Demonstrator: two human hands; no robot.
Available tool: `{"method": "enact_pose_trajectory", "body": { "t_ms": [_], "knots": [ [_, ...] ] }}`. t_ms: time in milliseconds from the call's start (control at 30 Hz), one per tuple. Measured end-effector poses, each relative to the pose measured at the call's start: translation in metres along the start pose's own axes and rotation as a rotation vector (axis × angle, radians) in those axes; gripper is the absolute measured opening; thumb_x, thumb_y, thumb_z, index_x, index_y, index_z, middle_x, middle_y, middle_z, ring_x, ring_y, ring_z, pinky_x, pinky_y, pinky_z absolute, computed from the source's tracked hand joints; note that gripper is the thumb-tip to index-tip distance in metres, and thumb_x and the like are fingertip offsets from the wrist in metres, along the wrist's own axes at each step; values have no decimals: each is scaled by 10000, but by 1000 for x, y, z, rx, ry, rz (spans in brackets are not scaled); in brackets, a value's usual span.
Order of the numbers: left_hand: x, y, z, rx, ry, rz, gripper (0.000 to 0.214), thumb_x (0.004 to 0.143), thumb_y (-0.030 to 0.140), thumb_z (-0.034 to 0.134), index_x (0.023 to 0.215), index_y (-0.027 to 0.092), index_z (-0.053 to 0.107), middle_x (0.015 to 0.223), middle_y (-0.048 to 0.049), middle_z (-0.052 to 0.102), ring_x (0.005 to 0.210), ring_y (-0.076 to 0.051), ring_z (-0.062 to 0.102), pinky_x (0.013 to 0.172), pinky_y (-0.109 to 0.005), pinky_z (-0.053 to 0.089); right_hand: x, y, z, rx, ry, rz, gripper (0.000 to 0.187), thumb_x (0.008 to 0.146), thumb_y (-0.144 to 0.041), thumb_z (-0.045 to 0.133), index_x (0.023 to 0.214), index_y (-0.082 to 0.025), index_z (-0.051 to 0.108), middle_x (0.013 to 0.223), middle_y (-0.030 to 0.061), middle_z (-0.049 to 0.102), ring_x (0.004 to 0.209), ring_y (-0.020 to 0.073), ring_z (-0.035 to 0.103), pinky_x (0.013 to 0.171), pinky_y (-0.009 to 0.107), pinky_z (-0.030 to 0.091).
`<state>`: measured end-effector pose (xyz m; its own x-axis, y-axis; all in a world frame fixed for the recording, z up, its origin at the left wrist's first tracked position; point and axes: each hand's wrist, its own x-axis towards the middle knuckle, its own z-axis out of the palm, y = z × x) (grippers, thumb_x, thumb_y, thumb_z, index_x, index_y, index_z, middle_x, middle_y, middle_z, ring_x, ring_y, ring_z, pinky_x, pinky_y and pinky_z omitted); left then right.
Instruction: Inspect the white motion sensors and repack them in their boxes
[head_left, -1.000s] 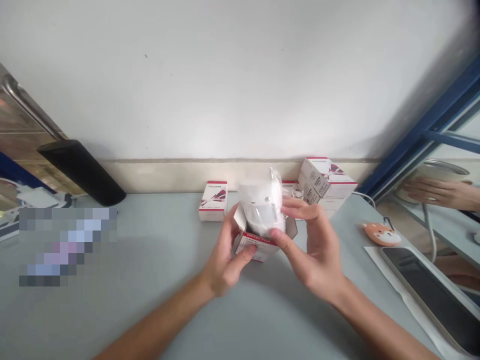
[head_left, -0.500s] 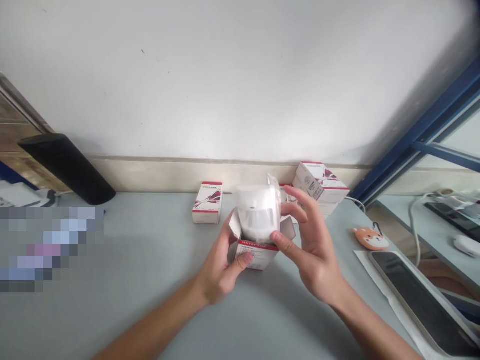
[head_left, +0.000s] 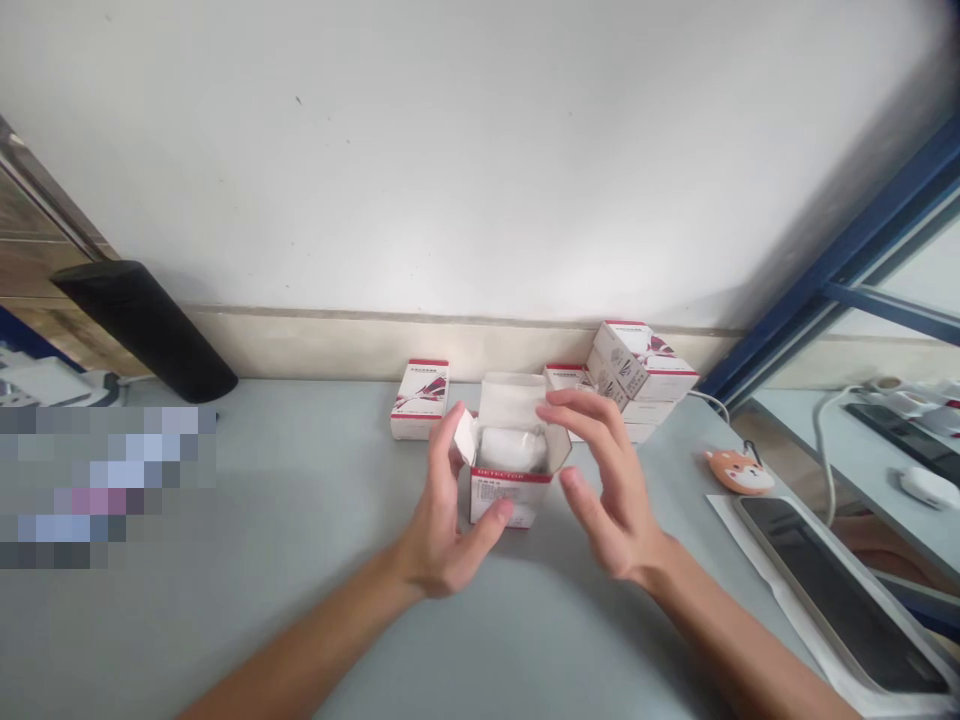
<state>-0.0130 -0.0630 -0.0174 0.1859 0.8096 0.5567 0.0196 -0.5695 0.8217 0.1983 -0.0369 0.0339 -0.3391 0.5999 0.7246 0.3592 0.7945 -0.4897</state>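
A small white and red cardboard box (head_left: pixel 499 500) marked "DETECTOR" stands on the table with its flaps up. Inside it sits a white detector (head_left: pixel 514 449) wrapped in clear plastic, its top showing just under the rim. My left hand (head_left: pixel 454 530) grips the box from the left, thumb on the front face. On the other side my right hand (head_left: pixel 611 490) is open, fingers apart, its fingertips by the raised lid and right flap; whether they touch cannot be made out. It holds nothing.
Behind the hands, a closed box (head_left: pixel 420 398) lies left and stacked boxes (head_left: pixel 645 375) stand right. Along the right edge are an orange dog-face case (head_left: pixel 741 472) and a phone (head_left: pixel 840 590) on white paper. A black cylinder-like object (head_left: pixel 146 330) leans at back left.
The wrapped detector has gone down into the box. My right hand has let go of it and its fingers have come apart beside the box. My left hand keeps its hold.
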Motion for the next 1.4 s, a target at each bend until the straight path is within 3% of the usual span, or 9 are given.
{"method": "enact_pose_trajectory", "body": {
  "t_ms": [133,233,367,500,667,800,933,1200,1400],
  "knots": [
    [5,-4,1,147,73,111,660,957,253,645,1504,343,285,1342,-125,505,1188,-310,577,1016,-524,493,7,15,-5,-208,207,174,289,1004,-253,513,1269,-285,623,1274,107,639,1186,301,640,1005,509,540],
    [9,-6,1,244,111,200,585,944,212,633,1424,327,319,1062,-61,520,987,-264,573,909,-471,497,7,35,-5,-474,74,365,341,989,-278,528,1315,-262,624,1354,129,635,1186,345,656,870,495,586],
    [11,-2,0,490,156,359,677,881,151,629,1468,329,342,1348,-141,440,1286,-363,469,1019,-548,451,0,55,-1,-693,-118,480,484,1001,-280,477,1479,-212,520,1535,169,538,1232,388,650,775,498,603],
    [10,6,-1,662,60,264,612,885,144,581,1455,302,426,1440,-163,409,1309,-376,472,976,-510,493,-2,60,0,-697,-121,455,414,1026,-323,464,1414,-229,575,1518,141,567,1265,366,639,793,474,609],
    [10,13,-1,646,13,255,397,893,138,557,1269,259,518,1320,-147,461,1113,-300,554,839,-410,522,0,60,-3,-711,-95,502,493,1045,-387,458,1519,-257,486,1593,140,488,1139,344,709,709,446,605],
    [10,17,2,642,41,241,279,932,120,498,1184,232,536,1183,-118,492,1019,-255,554,773,-369,524,0,61,-4,-741,-178,566,542,1057,-433,436,1571,-261,434,1618,126,480,1092,335,728,700,433,594],
    [8,13,3,661,61,292,337,947,104,488,1261,223,519,1100,-94,531,975,-236,543,774,-353,521,0,68,-7,-707,-185,552,423,1063,-381,442,1439,-256,587,1464,96,634,1113,323,720,776,425,585],
    [9,0,3,539,112,300,480,964,135,530,1420,210,400,1185,-108,523,1056,-227,570,859,-363,526,2,72,-12,-475,-4,426,294,1040,-303,478,1204,-254,717,1208,92,741,933,254,732,809,385,559],
    [10,-1,2,546,122,287,446,968,167,540,1393,225,419,1138,-96,514,1029,-232,568,820,-369,527,-1,75,-5,-537,21,366,315,1031,-256,454,1185,-224,727,1184,124,732,1102,305,690,892,438,558]
  ]
}}
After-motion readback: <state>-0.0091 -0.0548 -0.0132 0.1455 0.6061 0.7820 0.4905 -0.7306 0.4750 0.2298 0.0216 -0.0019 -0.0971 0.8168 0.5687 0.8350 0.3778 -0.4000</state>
